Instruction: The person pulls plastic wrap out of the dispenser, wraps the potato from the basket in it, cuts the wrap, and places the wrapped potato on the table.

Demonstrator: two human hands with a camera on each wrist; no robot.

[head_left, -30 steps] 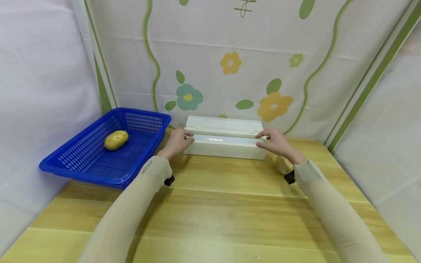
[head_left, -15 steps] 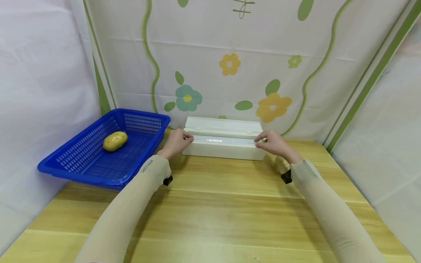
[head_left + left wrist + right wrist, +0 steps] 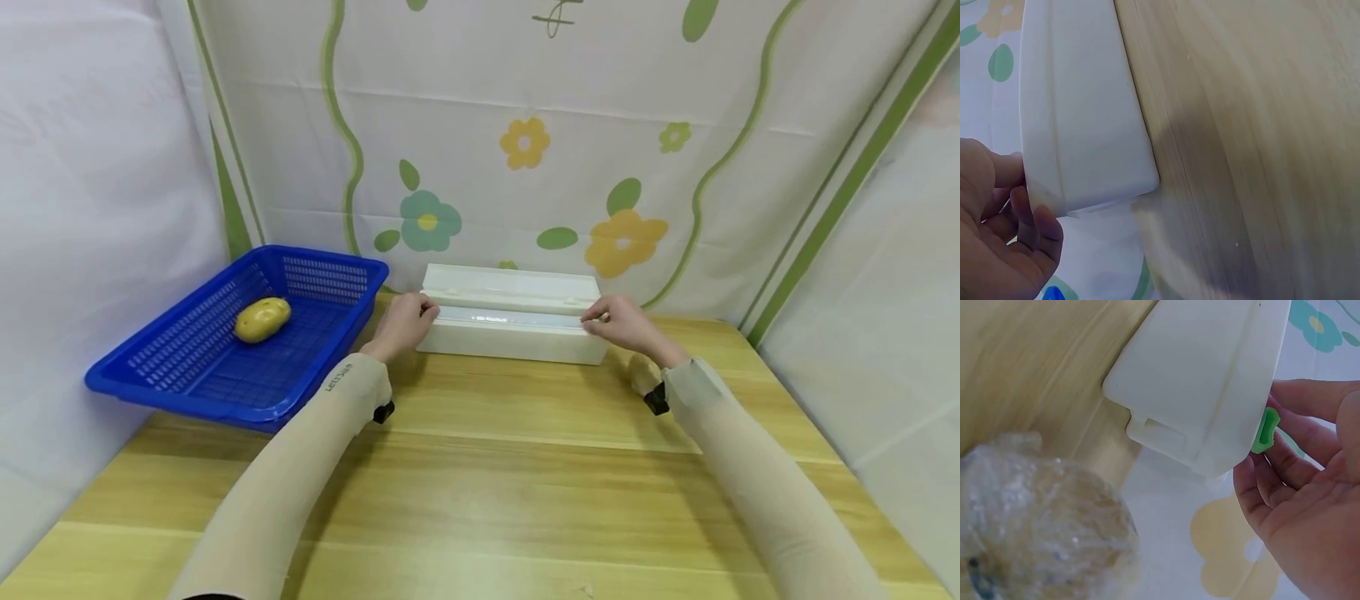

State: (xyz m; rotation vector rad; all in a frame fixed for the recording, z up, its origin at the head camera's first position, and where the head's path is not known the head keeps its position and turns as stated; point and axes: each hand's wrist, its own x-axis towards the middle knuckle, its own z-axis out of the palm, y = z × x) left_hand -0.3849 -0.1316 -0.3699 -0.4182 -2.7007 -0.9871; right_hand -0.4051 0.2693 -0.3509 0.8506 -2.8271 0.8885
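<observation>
Flower-printed cloth (image 3: 450,50) hangs behind a wooden desk (image 3: 480,467). On the far part of the desk stands a long white box (image 3: 513,342), its lid (image 3: 517,281) tilted back toward twelve o'clock, close to the cloth. From the box's front a wide stretch of wood runs to six o'clock, giving room toward the person; the desk's right edge slants from three to five o'clock, well apart from the box.

For the left hand (image 3: 401,323) the box lies at three o'clock; its curled fingers are clamped on the upper edge at that end. For the right hand (image 3: 630,323) the box lies at nine o'clock; its fingertips pinch the edge beside a small green piece (image 3: 1265,432).

At four o'clock from the box, near the right wrist, sits a film-wrapped lump (image 3: 1054,525). At nine o'clock stands a blue basket (image 3: 191,406) holding a potato (image 3: 262,320).
</observation>
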